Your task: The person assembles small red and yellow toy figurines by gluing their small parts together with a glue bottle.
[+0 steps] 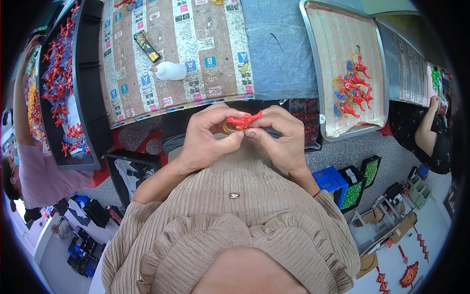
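Observation:
Between my two hands, just in front of the table's near edge, is a small red plastic figure point(245, 119) with a clear yellow piece point(229, 129) under its left end. My left hand point(208, 139) pinches its left side between thumb and fingers. On the other side my right hand point(281, 139) grips the right end, thumb pressed below. The fingers cover part of both pieces, so how they join cannot be made out. Beyond my hands, on the paper-covered table point(196, 63), lies a white squeeze bottle point(170, 71) with its nozzle pointing left. A small black-and-gold packet point(146, 46) rests behind it.
To the right, a metal-rimmed tray point(338, 63) bears several red figures with blue and yellow pieces. A black crate point(88, 88) at left is heaped with red and blue parts. Co-workers sit at both sides point(46, 169). Blue and black bins point(331, 185) stand on the floor.

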`<state>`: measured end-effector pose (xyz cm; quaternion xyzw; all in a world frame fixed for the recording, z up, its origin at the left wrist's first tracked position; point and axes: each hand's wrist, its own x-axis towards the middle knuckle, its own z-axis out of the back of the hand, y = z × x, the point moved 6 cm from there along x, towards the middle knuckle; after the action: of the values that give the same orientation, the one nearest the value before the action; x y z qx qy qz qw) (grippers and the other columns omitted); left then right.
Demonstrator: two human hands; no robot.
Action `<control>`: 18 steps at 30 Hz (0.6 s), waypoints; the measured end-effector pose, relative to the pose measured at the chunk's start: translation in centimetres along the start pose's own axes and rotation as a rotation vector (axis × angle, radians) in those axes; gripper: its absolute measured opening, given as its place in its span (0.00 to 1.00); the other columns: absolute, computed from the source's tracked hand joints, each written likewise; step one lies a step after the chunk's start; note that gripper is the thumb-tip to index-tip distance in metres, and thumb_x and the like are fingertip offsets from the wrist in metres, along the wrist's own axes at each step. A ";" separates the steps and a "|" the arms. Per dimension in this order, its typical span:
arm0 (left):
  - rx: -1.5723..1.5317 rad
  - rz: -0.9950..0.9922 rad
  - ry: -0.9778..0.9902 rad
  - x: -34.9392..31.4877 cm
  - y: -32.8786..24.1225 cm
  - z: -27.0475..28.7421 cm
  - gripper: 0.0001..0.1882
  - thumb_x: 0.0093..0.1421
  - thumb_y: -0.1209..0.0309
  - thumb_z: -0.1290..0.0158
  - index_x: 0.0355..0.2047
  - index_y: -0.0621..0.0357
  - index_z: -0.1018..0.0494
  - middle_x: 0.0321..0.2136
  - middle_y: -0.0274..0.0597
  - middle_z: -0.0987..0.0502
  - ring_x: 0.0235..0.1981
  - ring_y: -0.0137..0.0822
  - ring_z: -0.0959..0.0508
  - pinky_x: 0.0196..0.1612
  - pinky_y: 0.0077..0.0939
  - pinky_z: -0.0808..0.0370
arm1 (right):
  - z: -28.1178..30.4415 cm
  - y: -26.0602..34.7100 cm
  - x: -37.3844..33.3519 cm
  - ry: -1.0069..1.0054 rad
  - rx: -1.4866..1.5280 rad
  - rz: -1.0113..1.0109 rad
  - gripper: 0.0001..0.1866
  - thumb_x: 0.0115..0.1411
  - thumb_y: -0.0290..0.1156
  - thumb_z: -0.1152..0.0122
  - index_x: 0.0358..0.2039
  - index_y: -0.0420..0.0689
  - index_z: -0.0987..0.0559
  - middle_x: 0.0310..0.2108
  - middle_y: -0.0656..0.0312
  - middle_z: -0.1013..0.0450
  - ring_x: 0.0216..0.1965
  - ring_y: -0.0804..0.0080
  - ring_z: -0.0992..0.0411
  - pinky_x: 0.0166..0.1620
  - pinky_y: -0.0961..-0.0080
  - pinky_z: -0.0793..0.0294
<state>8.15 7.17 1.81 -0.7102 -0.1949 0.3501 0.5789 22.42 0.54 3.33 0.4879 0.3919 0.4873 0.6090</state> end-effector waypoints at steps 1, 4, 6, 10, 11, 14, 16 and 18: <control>-0.014 0.001 0.003 0.0 0.1 0.0 0.15 0.50 0.78 0.44 0.40 0.66 0.25 0.33 0.36 0.28 0.35 0.23 0.26 0.37 0.16 0.28 | 0.0 0.0 0.0 0.003 -0.004 -0.001 0.07 0.46 0.19 0.32 0.28 0.37 0.20 0.28 0.58 0.26 0.28 0.74 0.26 0.31 0.81 0.26; -0.018 0.004 0.005 -0.1 0.3 0.1 0.15 0.50 0.78 0.44 0.40 0.66 0.25 0.33 0.36 0.28 0.35 0.23 0.26 0.37 0.16 0.28 | -0.1 0.0 0.0 -0.003 -0.016 -0.001 0.07 0.46 0.19 0.32 0.28 0.37 0.20 0.28 0.58 0.26 0.28 0.74 0.26 0.31 0.80 0.25; -0.008 0.006 0.005 -0.1 0.2 0.1 0.15 0.50 0.78 0.44 0.40 0.66 0.24 0.33 0.36 0.28 0.35 0.23 0.26 0.37 0.16 0.28 | -0.1 0.1 0.0 -0.004 -0.022 0.003 0.07 0.46 0.19 0.32 0.28 0.37 0.20 0.28 0.58 0.26 0.29 0.74 0.26 0.31 0.80 0.25; -0.022 0.012 0.004 0.0 0.2 0.0 0.15 0.50 0.78 0.44 0.40 0.66 0.24 0.34 0.37 0.28 0.35 0.23 0.26 0.38 0.16 0.26 | -0.1 0.0 0.0 -0.004 -0.026 0.009 0.07 0.46 0.19 0.32 0.28 0.37 0.20 0.28 0.58 0.26 0.29 0.73 0.26 0.31 0.80 0.25; -0.025 0.006 0.003 0.0 0.1 0.0 0.15 0.50 0.78 0.44 0.40 0.66 0.24 0.34 0.37 0.28 0.35 0.23 0.25 0.38 0.17 0.26 | -0.1 0.0 0.0 -0.004 -0.026 0.009 0.07 0.46 0.19 0.32 0.28 0.37 0.20 0.28 0.58 0.26 0.29 0.73 0.26 0.31 0.80 0.25; -0.014 0.013 0.006 0.0 0.0 0.0 0.15 0.50 0.78 0.44 0.40 0.66 0.24 0.34 0.37 0.28 0.36 0.24 0.25 0.39 0.17 0.26 | -0.1 0.0 0.0 -0.003 -0.023 0.006 0.07 0.46 0.19 0.32 0.28 0.37 0.20 0.28 0.58 0.26 0.29 0.73 0.26 0.31 0.80 0.25; -0.020 0.013 0.005 0.0 0.0 0.0 0.15 0.50 0.78 0.44 0.40 0.66 0.25 0.34 0.37 0.28 0.36 0.24 0.25 0.39 0.17 0.26 | 0.0 0.1 0.0 -0.004 -0.030 0.007 0.07 0.46 0.20 0.32 0.28 0.37 0.20 0.28 0.58 0.26 0.28 0.73 0.26 0.31 0.80 0.25; -0.024 0.014 0.005 0.0 -0.1 0.0 0.15 0.50 0.78 0.44 0.41 0.66 0.25 0.34 0.37 0.28 0.36 0.24 0.25 0.39 0.17 0.26 | 0.0 -0.1 -0.1 -0.005 -0.016 -0.028 0.08 0.45 0.22 0.30 0.28 0.38 0.19 0.29 0.58 0.26 0.30 0.72 0.26 0.34 0.78 0.26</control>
<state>8.18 7.17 1.88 -0.7194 -0.1928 0.3500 0.5682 22.41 0.41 3.19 0.4786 0.3931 0.4806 0.6208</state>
